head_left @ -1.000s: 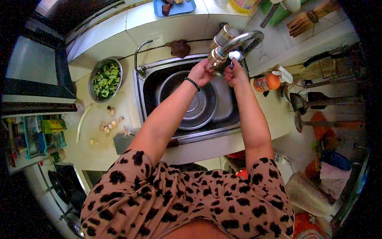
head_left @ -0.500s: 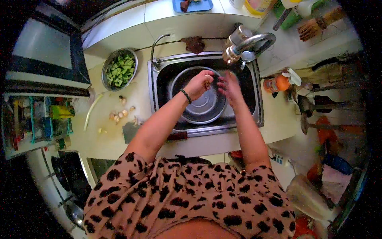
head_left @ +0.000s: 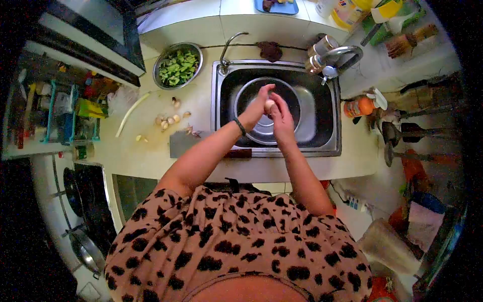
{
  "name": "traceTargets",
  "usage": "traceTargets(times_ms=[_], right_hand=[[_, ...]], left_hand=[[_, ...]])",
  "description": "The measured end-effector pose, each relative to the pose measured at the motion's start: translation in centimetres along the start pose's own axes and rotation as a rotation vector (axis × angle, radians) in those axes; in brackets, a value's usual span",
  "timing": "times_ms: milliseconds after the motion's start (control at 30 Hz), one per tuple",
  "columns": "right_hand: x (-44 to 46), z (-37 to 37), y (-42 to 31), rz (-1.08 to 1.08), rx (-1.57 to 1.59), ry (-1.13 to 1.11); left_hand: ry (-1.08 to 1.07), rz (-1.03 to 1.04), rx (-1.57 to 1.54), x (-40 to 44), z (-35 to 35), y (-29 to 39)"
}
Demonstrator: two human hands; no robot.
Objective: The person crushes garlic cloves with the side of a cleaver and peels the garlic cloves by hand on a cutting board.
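Both my hands meet above the metal basin (head_left: pixel 242 103) in the sink (head_left: pixel 322 116). A small pale round item (head_left: pixel 269 105), too small to name surely, is held between them. My left hand (head_left: pixel 257 108), with a dark bracelet at the wrist, curls round one side of it. The fingers of my right hand (head_left: pixel 282 116) press on its other side. Beyond the hands, to the right, stands the curved faucet (head_left: pixel 349 50); a thinner tap (head_left: pixel 225 60) rises at the sink's left corner.
A bowl of cut greens (head_left: pixel 176 68), garlic pieces (head_left: pixel 168 122), a long pale stalk (head_left: pixel 132 113) and a cleaver (head_left: pixel 191 143) lie left of the sink. An orange spray bottle (head_left: pixel 358 107) stands right, near hanging utensils (head_left: pixel 412 132).
Both hands have left the faucet and come back over the basin, where they have closed together round the small pale item. The view has shifted, so the sink appears farther right.
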State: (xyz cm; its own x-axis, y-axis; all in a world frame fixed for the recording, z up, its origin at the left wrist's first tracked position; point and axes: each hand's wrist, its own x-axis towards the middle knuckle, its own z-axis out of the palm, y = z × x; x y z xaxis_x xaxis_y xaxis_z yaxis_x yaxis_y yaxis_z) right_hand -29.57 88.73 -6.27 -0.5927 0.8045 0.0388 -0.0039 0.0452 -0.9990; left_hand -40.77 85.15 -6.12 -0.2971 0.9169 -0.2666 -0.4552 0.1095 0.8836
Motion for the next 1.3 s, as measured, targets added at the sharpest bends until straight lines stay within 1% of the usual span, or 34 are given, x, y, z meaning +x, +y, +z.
traceTargets(times_ms=[33,100,133,167,233,267,300,367,400,433,500,533,567,600,633,667,733,767,833,900,967,1000,1033,1067,1100,1133,1167,1233,1267,1300], right_hand=[[0.1,0.6,1.4,-0.005,0.001,-0.007],[0.2,2.4,2.2,0.060,0.098,0.111],[0.0,3.0,2.5,0.035,0.160,0.127],[0.7,3.0,2.9,0.025,0.161,0.118],[0.8,2.7,4.3,0.300,0.422,0.079],[0.2,3.3,1.2,0.331,0.579,0.041],[0.1,3.4,-0.2,0.330,0.576,0.036],[0.1,3.4,-2.3,0.646,0.731,-0.046],[-0.4,3.9,-3.6,0.582,0.764,-0.062],[-0.6,4.4,-2.5,0.580,0.756,-0.073],[-1.5,5.7,0.8,0.088,0.340,-0.026],[-1.3,4.8,1.5,0.158,0.119,-0.099],[-0.8,3.0,3.5,0.165,0.111,-0.128],[0.2,2.1,6.7,0.315,0.195,0.008],[0.0,4.7,5.0,0.313,0.461,-0.169],[-0.1,7.3,3.2,0.355,0.711,-0.349],[-2.3,8.7,-1.2,0.459,1.016,-0.617],[-1.2,7.8,0.2,0.625,0.864,-0.406],[-0.5,7.1,0.8,0.721,0.691,-0.497],[-1.2,6.2,-3.0,0.551,0.266,-0.458],[0.1,5.6,-6.3,0.447,0.424,-0.277],[0.8,4.7,-6.2,0.390,0.354,-0.195],[1.4,3.9,-4.6,0.315,0.047,-0.178],[2.0,3.3,-2.3,0.199,-0.561,-0.214],[1.9,3.3,-0.3,-0.094,-1.381,-0.332],[1.0,5.5,0.5,-0.382,-1.647,-0.372],[-0.2,10.2,-1.4,-0.796,-1.463,-0.317],[-1.6,17.6,-0.4,-0.286,-0.908,-0.423],[-2.5,21.7,-1.3,-0.311,-0.852,-0.564],[-3.2,25.7,-1.3,-0.368,-0.845,-0.660]], left_hand=[[-0.005,0.116,0.245,-0.7,0.2,-0.8],[0.077,0.542,0.534,-1.7,1.3,-0.8],[0.043,0.396,0.438,-2.6,1.1,-0.6],[0.050,0.407,0.440,-3.0,0.9,-0.2],[0.005,0.372,0.509,-4.6,0.7,-0.2],[0.077,0.343,0.452,-4.2,0.4,-0.9],[0.080,0.347,0.450,-4.5,0.1,-1.2],[0.001,0.315,0.032,-5.1,-0.3,-1.3],[0.006,0.325,0.029,-5.2,-0.6,-1.0],[0.022,0.259,-0.058,-5.3,-1.0,-0.7],[0.059,0.116,-0.235,-5.9,-1.8,-0.5],[0.072,0.112,-0.194,-6.2,-1.6,-0.9],[0.079,0.276,0.027,-6.8,-1.0,-0.8],[0.154,0.320,0.053,-6.9,-0.8,-1.3],[0.325,0.615,0.287,-3.7,-2.1,-6.0],[0.367,0.228,0.175,-3.5,-2.5,-5.1],[0.030,0.287,-0.161,-6.1,-3.8,-4.1],[0.228,0.367,0.122,-7.5,-3.6,-2.6],[0.133,0.648,0.415,-9.1,-5.4,-1.4],[0.168,0.673,0.843,-12.3,-9.3,-0.2],[0.225,0.385,0.679,-15.8,-13.4,2.7],[0.203,0.300,0.498,-17.2,-15.5,2.4],[0.379,0.556,0.636,-18.6,-18.9,2.0],[0.615,0.779,0.795,-20.0,-22.2,1.7],[0.628,0.299,0.746,-22.1,-25.6,2.4],[0.724,0.625,0.854,-21.8,-31.9,-0.9],[0.900,0.564,0.940,-25.9,-33.7,1.2],[1.090,0.400,1.052,-29.3,-39.4,0.5],[1.078,0.390,1.046,-30.2,-41.1,-0.2],[1.087,0.390,1.157,-30.8,-42.4,-0.7]])
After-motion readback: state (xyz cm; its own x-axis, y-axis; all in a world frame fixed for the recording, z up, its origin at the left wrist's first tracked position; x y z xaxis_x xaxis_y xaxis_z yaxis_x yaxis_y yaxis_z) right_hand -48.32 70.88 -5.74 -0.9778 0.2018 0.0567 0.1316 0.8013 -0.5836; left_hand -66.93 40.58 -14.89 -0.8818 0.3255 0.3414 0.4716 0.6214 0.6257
